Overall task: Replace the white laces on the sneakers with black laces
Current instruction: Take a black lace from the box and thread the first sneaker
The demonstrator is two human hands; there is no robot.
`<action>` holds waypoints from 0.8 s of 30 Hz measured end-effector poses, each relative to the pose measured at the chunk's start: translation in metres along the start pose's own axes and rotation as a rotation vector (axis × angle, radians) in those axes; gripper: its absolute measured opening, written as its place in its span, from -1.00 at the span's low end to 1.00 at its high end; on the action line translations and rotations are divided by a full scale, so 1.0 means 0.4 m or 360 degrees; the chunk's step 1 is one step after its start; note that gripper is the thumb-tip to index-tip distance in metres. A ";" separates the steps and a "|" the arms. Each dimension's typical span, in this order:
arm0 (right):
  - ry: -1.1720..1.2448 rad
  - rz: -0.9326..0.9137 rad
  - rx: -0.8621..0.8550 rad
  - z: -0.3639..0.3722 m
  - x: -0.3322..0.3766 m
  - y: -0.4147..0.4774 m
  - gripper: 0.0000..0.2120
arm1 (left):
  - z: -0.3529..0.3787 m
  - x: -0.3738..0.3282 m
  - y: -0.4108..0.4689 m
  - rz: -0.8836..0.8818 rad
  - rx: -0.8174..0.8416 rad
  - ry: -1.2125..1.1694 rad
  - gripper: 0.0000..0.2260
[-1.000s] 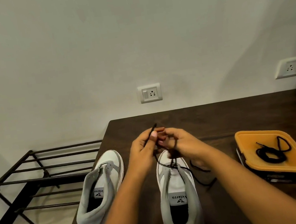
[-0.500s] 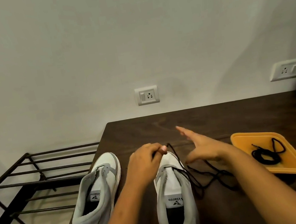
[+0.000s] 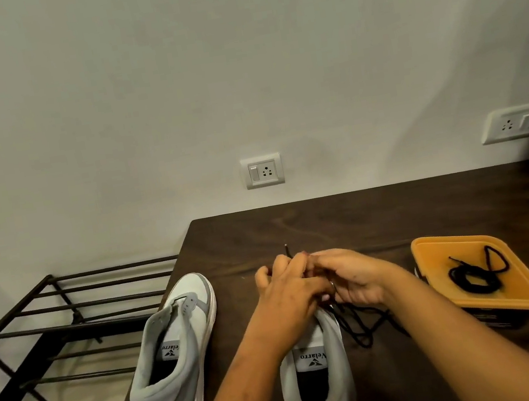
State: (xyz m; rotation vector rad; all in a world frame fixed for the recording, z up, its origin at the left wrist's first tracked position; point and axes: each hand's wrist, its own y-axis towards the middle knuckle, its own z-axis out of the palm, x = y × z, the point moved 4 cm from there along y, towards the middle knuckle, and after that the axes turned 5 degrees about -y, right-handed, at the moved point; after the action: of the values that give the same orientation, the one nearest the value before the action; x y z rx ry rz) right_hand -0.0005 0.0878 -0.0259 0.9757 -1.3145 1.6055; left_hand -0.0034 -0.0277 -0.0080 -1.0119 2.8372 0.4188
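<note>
Loosely, black lace [image 3: 357,334] lies tangled beside grey-white sneaker [image 3: 315,355], tip upright.

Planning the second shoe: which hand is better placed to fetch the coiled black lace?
Likely right: the right hand is nearer the coiled lace on the orange lid; left hand lies farther.

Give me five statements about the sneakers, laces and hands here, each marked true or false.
1. The left hand and right hand both work at the front of the near sneaker. True.
2. A coiled spare lace lies on the orange lid. True.
3. The other sneaker is laced in white. False: no white lace shows on it.
4. The orange lid sits on the shoe rack. False: it is on the table.
5. A black lace trails on the table right of the near sneaker. True.
</note>
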 end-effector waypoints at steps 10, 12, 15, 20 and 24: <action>-0.0832 -0.0259 -0.0645 -0.049 0.011 0.029 -0.76 | 0.068 0.134 -0.034 -0.0703 -0.0046 -0.0819 -0.62; -0.1301 -0.0180 -0.0615 -0.042 0.000 0.034 -0.78 | 0.093 0.142 -0.035 -0.0909 0.0158 -0.0853 -0.56; -0.1630 -0.0128 -0.0555 -0.022 -0.010 0.042 -0.83 | 0.094 0.146 -0.019 -0.1041 0.0241 -0.0670 -0.77; -0.1797 -0.0089 -0.0546 0.017 -0.022 0.063 -0.75 | 0.098 0.169 -0.017 -0.1141 0.0263 -0.0942 -0.86; -0.1865 -0.0121 -0.0679 0.029 -0.010 0.063 -0.71 | 0.096 0.194 -0.035 -0.1229 0.0187 -0.1252 -0.80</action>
State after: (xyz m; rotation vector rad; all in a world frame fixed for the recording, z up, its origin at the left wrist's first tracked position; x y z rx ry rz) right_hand -0.0218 0.0729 -0.0365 1.7291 -2.1954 0.5349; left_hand -0.0545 -0.0737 -0.0621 -1.4034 1.6234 0.4203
